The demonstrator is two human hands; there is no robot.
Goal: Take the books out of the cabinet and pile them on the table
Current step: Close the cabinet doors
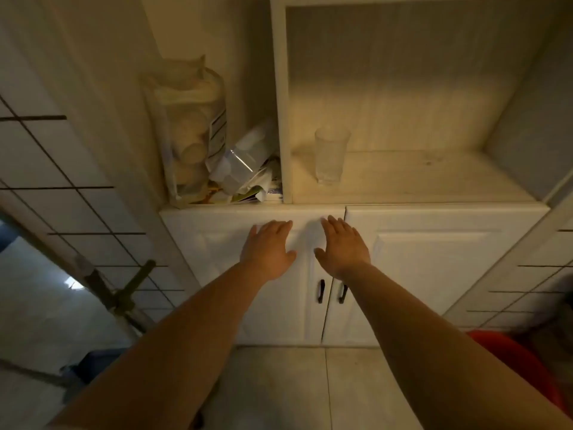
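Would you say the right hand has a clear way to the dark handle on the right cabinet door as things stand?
Probably yes. The right hand is open and holds nothing, just above the right door's handle, and both doors are closed. Only its own forearm crosses in front of it.

Place: a room in a home, probably a kitchen or a storage corner.
Furniture: a white cabinet (434,274) with two closed doors fills the centre of the frame; open shelves are above it.
Household things: a drinking glass (330,155) on the shelf; a plastic bag of cups (189,135) at upper left.
Walls and floor: tiled walls (62,197) at left; pale floor tiles (279,383) at the bottom.
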